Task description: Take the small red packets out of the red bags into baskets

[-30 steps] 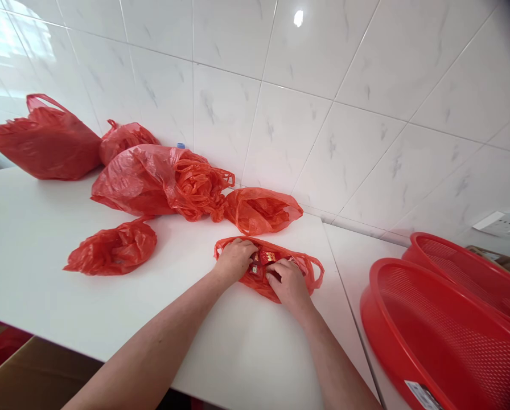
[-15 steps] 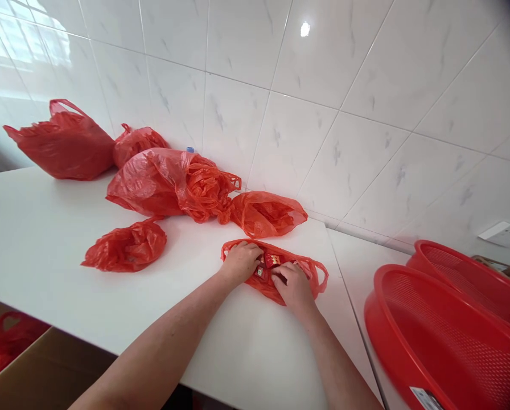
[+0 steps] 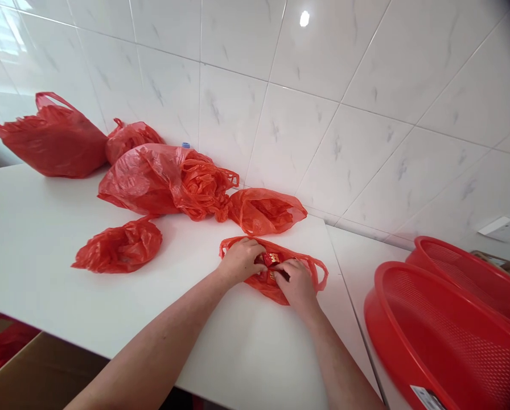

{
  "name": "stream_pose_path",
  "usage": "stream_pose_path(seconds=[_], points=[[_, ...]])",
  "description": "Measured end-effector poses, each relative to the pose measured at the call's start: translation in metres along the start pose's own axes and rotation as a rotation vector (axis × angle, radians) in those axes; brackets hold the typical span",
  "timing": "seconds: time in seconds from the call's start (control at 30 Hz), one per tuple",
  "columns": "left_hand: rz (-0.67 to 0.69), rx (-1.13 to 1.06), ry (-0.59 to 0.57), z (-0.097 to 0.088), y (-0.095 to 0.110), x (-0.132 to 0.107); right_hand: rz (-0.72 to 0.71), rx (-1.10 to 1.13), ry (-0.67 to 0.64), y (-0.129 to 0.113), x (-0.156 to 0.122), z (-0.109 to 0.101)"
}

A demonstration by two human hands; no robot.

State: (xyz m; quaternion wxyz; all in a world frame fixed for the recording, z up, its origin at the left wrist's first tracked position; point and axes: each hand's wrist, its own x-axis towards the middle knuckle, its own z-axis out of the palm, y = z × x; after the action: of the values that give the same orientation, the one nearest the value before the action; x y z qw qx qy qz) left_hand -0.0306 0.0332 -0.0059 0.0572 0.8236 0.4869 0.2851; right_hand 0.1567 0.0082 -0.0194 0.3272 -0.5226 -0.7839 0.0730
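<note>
On the white desk (image 3: 33,273), near its right end, one flat red plastic bag (image 3: 261,289) lying with both handles spread to the sides. Left hand (image 3: 240,261) on the bag's near part, fingers curled down; right hand (image 3: 297,286) just beside it, fingers bent over the bag's opening. Between both hands, small red packets (image 3: 271,259) with gold marks, inside the bag. Grip of both hands narrow, but whether on the packets or only on the plastic, impossible to tell. Farther along the desk, five more red bags (image 3: 152,182), bunched and touching each other, some against the tile wall (image 3: 323,74). At the right side, two red mesh baskets (image 3: 377,307); below the desk edge, a cardboard box (image 3: 37,370) with red plastic inside
</note>
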Motion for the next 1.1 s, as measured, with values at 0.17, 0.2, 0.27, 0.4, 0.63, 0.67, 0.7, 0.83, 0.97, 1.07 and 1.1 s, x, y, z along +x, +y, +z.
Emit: stream_pose_path(seconds=[0.17,0.2,0.27,0.4,0.63,0.67,0.7,0.83,0.97,1.07,1.1], points=[[-0.013,0.028,0.016,-0.003,0.001,0.001,0.003,-0.019,0.098,0.003,0.003,-0.011],[-0.054,0.053,0.051,-0.006,0.0,0.001,0.015,-0.044,0.169,0.006,0.004,-0.016],[-0.153,0.123,0.132,-0.013,-0.006,0.002,0.049,-0.121,0.31,0.015,0.005,-0.027],[-0.344,0.231,0.212,-0.016,-0.023,0.002,0.143,-0.262,0.433,0.038,0.007,-0.039],[-0.36,0.204,0.191,-0.011,-0.037,0.0,0.281,-0.278,0.259,0.047,0.005,-0.032],[-0.321,0.2,0.233,-0.013,-0.035,0.001,0.267,-0.276,0.281,0.045,0.005,-0.032],[-0.268,0.193,0.27,-0.014,-0.032,0.002,0.243,-0.273,0.321,0.041,0.005,-0.032],[-0.024,0.11,0.194,-0.012,-0.016,0.004,0.085,-0.213,0.454,0.02,0.006,-0.032],[0.117,0.038,0.002,0.007,-0.007,0.001,-0.044,-0.124,0.312,-0.003,0.003,-0.02],[0.031,0.071,0.006,0.022,-0.009,-0.001,-0.086,-0.107,0.188,-0.009,0.002,-0.008],[-0.009,0.08,0.003,0.025,-0.01,-0.002,-0.092,-0.106,0.158,-0.008,0.001,-0.004]])
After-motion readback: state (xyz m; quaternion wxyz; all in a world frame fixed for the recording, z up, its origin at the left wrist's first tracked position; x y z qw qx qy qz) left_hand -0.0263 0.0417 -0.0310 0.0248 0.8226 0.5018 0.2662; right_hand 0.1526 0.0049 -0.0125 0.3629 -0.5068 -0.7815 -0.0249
